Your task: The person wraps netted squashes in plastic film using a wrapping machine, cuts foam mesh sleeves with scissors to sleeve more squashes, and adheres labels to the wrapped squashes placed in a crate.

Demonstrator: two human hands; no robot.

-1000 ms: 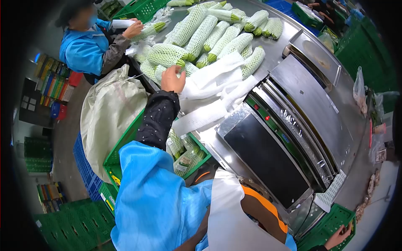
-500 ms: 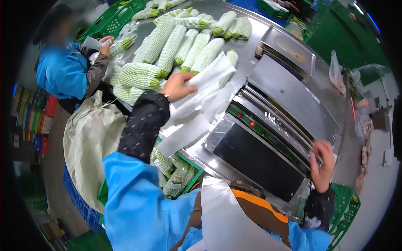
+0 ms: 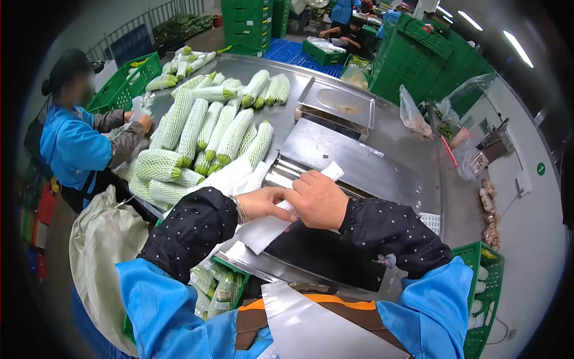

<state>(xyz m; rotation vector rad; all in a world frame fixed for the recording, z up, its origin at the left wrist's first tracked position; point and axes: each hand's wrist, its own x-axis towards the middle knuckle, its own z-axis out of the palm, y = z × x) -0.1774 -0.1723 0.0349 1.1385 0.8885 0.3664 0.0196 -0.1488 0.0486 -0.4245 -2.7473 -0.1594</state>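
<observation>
Both hands are together over the wrapping machine (image 3: 353, 157), pinching a flat white foam sleeve (image 3: 268, 234). My left hand (image 3: 263, 204) grips its middle with thumb and fingers. My right hand (image 3: 320, 200) is closed round it just beside, and one end sticks out past the knuckles. More white sleeves (image 3: 230, 179) lie on the table left of the machine. Beyond them is a pile of zucchini (image 3: 233, 134) in white foam nets. The machine's dark plate (image 3: 326, 257) shows partly below my hands.
A co-worker in blue (image 3: 78, 143) handles something white at the table's left side. A pale sack (image 3: 104, 239) stands at left. Near my body sits a green crate (image 3: 230, 293) of packed zucchini. A scale (image 3: 338, 105) stands behind the machine; another green crate (image 3: 487, 293) is at right.
My right hand has come left from the machine's right end to meet my left hand. The left hand has picked up a foam sleeve, now held in both. The view has tilted up.
</observation>
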